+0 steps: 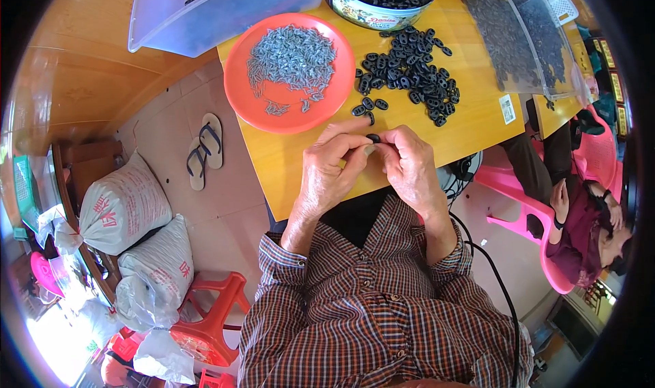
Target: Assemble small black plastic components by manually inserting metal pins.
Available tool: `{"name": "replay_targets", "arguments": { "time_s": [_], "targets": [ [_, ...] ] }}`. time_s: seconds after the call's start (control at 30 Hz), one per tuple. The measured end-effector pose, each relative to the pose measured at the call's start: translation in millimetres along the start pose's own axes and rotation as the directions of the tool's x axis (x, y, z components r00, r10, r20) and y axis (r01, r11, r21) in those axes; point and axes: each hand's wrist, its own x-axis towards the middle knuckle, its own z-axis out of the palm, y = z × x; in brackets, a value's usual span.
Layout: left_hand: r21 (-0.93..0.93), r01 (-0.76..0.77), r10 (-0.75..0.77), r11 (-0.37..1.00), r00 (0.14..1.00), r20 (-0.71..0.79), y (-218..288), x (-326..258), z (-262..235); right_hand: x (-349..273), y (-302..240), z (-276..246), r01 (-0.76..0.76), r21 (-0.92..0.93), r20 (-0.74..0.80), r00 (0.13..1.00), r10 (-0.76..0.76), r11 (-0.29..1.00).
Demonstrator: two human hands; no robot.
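Head view: the yellow table (471, 125) fills the upper middle, and at eleven o'clock on it sits an orange plate (249, 98) heaped with small grey metal pieces (292, 57). At one o'clock from the hands lies a loose pile of black oval rings (409, 71). Dead centre, the left hand (327, 173) and right hand (409, 166) meet, fingers closed to a pinch on one small black ring (373, 138) between them, just above the table's near edge. It looks light, stiff and easy to drop; best gripped by its rim. Fingertips hide most of it.
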Motion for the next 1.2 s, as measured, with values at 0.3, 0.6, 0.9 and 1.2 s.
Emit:
{"name": "replay_targets", "arguments": {
  "time_s": [0.3,0.6,0.9,1.2],
  "targets": [
    [-0.071,0.048,-0.047,0.996,0.999,0.020,-8,-1,-2,4,-14,-6,-0.249,0.173,0.105,0.967,0.233,0.953],
    [-0.261,0.153,-0.144,0.953,0.988,0.054,-7,-4,-4,1,-9,-5,-0.391,0.364,0.220,0.918,0.330,0.845],
    [-0.249,0.155,-0.164,0.956,0.986,-0.017,-11,-5,3,-1,-6,-16,-0.485,0.435,0.220,0.874,0.432,0.759],
    [0.058,-0.002,0.011,0.998,0.989,-0.145,-10,0,14,4,-5,-22,-0.547,0.626,0.206,0.804,0.558,0.556]
  ]
}}
